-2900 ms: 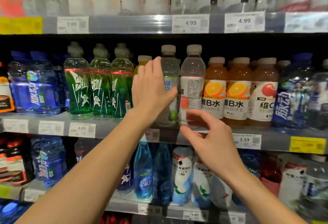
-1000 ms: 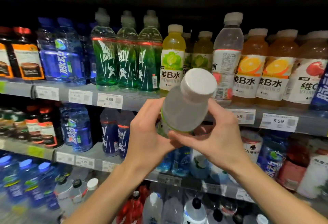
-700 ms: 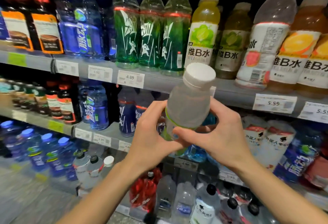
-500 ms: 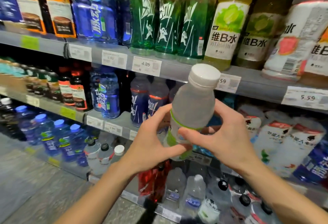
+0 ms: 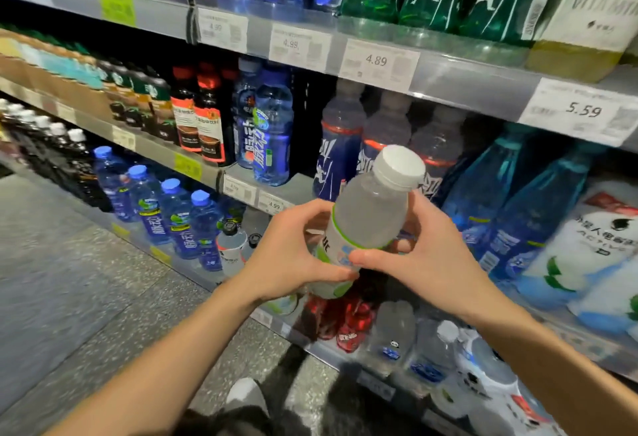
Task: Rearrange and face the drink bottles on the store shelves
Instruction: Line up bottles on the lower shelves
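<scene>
Head view shows the left hand (image 5: 286, 256) and right hand (image 5: 428, 259) both gripping the cloudy white-capped bottle (image 5: 366, 225) clear of the shelves (image 5: 466, 83) (tilted, probably to read its label before facing it).

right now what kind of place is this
Most likely a shop's drinks aisle: tiered shelves packed with rows of bottled drinks, printed price tags along the shelf edges, and a person holding a white-capped bottle in left hand and right hand.
</scene>
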The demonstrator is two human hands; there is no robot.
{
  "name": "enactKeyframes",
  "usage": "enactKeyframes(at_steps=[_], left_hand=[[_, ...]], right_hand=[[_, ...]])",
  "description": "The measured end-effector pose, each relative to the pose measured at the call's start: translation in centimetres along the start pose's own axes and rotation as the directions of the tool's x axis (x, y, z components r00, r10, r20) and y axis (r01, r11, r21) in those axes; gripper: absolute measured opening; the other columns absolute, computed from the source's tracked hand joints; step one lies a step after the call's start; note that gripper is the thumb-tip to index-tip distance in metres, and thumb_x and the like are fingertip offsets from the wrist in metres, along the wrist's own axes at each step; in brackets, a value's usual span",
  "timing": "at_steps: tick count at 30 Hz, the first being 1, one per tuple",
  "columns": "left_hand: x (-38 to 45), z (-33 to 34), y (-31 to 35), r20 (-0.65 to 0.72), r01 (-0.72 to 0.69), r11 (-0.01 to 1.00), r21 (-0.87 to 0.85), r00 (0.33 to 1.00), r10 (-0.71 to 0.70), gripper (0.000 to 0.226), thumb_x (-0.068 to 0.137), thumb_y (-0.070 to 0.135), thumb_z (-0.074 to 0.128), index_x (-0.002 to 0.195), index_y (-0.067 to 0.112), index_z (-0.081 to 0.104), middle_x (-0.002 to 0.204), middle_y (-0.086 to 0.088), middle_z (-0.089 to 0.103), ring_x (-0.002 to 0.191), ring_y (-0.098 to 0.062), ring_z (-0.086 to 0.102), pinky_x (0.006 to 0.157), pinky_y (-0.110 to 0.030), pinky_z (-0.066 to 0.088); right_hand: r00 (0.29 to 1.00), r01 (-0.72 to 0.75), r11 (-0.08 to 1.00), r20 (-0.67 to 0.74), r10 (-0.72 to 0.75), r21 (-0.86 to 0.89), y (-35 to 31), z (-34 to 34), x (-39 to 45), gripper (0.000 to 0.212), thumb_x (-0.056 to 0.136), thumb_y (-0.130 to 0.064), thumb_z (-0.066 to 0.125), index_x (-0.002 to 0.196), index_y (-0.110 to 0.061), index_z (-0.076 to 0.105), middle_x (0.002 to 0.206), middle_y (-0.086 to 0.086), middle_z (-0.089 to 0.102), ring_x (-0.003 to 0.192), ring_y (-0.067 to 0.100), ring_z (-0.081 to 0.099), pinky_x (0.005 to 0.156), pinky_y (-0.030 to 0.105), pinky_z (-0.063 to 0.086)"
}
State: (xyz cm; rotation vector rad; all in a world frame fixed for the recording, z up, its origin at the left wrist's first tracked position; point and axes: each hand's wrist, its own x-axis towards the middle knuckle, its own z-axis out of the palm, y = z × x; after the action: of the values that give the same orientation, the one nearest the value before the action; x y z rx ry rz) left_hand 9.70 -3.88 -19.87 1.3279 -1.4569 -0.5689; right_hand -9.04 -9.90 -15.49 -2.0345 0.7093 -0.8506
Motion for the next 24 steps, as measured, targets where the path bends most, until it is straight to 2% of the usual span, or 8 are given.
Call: enactKeyframes(at_steps=[2, 4, 6, 9, 13, 16, 21, 24], left_hand=[[-0.5, -0.5, -1.3, -0.013, 0.039, 0.999, 0.005, 0.999, -0.038, 0.066, 0.059, 0.004, 0.094, 0.117, 0.012, 0.065, 0.108, 0.005, 0.074, 0.102, -0.008, 0.07, 0.088, -0.029, 0.056], [-1.1, -0.8, -2.6, -0.029, 0.065, 0.997, 0.039, 0.998, -0.064, 0.069, 0.057, 0.01, 0.096, 0.119, 0.013, 0.063, 0.109, 0.005, 0.074, 0.102, -0.01, 0.07, 0.088, -0.034, 0.056], [-1.7, -1.2, -3.7, -0.041, 0.072, 0.993, 0.096, 0.997, -0.068, 0.072, 0.056, 0.019, 0.097, 0.12, 0.015, 0.063, 0.11, 0.006, 0.073, 0.103, -0.011, 0.069, 0.089, -0.039, 0.056], [-2.4, -1.5, -5.5, -0.058, 0.116, 0.986, 0.117, 0.992, -0.109, 0.071, 0.055, 0.022, 0.098, 0.117, 0.016, 0.064, 0.109, 0.008, 0.073, 0.102, -0.009, 0.068, 0.089, -0.031, 0.055], [-3.0, -1.4, -7.7, -0.052, 0.179, 0.977, 0.114, 0.983, -0.174, 0.074, 0.055, 0.019, 0.098, 0.12, 0.018, 0.061, 0.11, 0.012, 0.072, 0.103, 0.0, 0.067, 0.091, -0.028, 0.055], [-3.1, -1.9, -9.3, -0.007, 0.204, 0.964, 0.171, 0.979, -0.206, 0.078, 0.06, 0.02, 0.096, 0.127, 0.018, 0.057, 0.118, 0.011, 0.068, 0.109, -0.001, 0.063, 0.096, -0.03, 0.052], [-3.3, -3.8, -12.1, 0.029, 0.291, 0.849, 0.441, 0.941, -0.337, 0.09, 0.064, 0.031, 0.093, 0.139, 0.012, 0.048, 0.136, -0.003, 0.058, 0.125, -0.018, 0.053, 0.102, -0.027, 0.041], [-4.0, -4.4, -13.6, -0.001, 0.362, 0.752, 0.551, 0.901, -0.433, 0.084, 0.073, 0.036, 0.087, 0.143, 0.015, 0.045, 0.142, -0.004, 0.052, 0.13, -0.021, 0.049, 0.106, -0.035, 0.041]], right_hand=[[0.999, -0.014, 1.0, 0.035, 0.014, 0.007, 0.7, 1.4, 0.5, 0.068, 0.062, -0.02, 0.091, 0.116, -0.04, 0.055, 0.112, -0.031, 0.065, 0.108, -0.01, 0.061, 0.083, 0.017, 0.054], [0.998, -0.018, 1.0, 0.061, 0.016, 0.019, 1.3, 2.5, 1.1, 0.069, 0.063, -0.013, 0.091, 0.116, -0.039, 0.055, 0.111, -0.032, 0.065, 0.107, -0.013, 0.06, 0.079, 0.012, 0.052], [0.997, -0.019, 0.999, 0.077, 0.016, 0.049, 1.8, 3.4, 1.5, 0.068, 0.065, -0.013, 0.089, 0.121, -0.034, 0.057, 0.113, -0.027, 0.066, 0.108, -0.012, 0.059, 0.075, 0.012, 0.052], [0.998, -0.002, 0.998, 0.056, -0.001, 0.057, 2.3, 4.3, 2.3, 0.068, 0.067, -0.02, 0.088, 0.127, -0.025, 0.057, 0.116, -0.019, 0.066, 0.109, -0.007, 0.06, 0.074, 0.017, 0.056], [1.0, 0.028, 0.999, 0.01, -0.028, -0.032, 3.0, 5.6, 3.5, 0.053, 0.066, -0.034, 0.089, 0.11, -0.027, 0.062, 0.101, -0.025, 0.066, 0.095, -0.005, 0.061, 0.077, 0.012, 0.048], [0.999, 0.018, 0.995, -0.034, -0.021, -0.098, 4.0, 7.2, 4.0, 0.045, 0.063, -0.036, 0.09, 0.095, -0.028, 0.059, 0.087, -0.031, 0.062, 0.08, -0.005, 0.059, 0.07, 0.008, 0.042], [0.996, -0.083, 0.985, -0.024, 0.08, -0.153, 6.3, 9.9, 4.2, 0.047, 0.063, -0.038, 0.09, 0.094, -0.027, 0.058, 0.091, -0.018, 0.066, 0.084, 0.002, 0.06, 0.078, 0.028, 0.053], [0.994, -0.113, 0.975, -0.03, 0.109, -0.192, 7.6, 10.6, 4.4, 0.05, 0.064, -0.038, 0.09, 0.101, -0.024, 0.06, 0.099, -0.014, 0.067, 0.09, 0.012, 0.062, 0.08, 0.032, 0.053]])
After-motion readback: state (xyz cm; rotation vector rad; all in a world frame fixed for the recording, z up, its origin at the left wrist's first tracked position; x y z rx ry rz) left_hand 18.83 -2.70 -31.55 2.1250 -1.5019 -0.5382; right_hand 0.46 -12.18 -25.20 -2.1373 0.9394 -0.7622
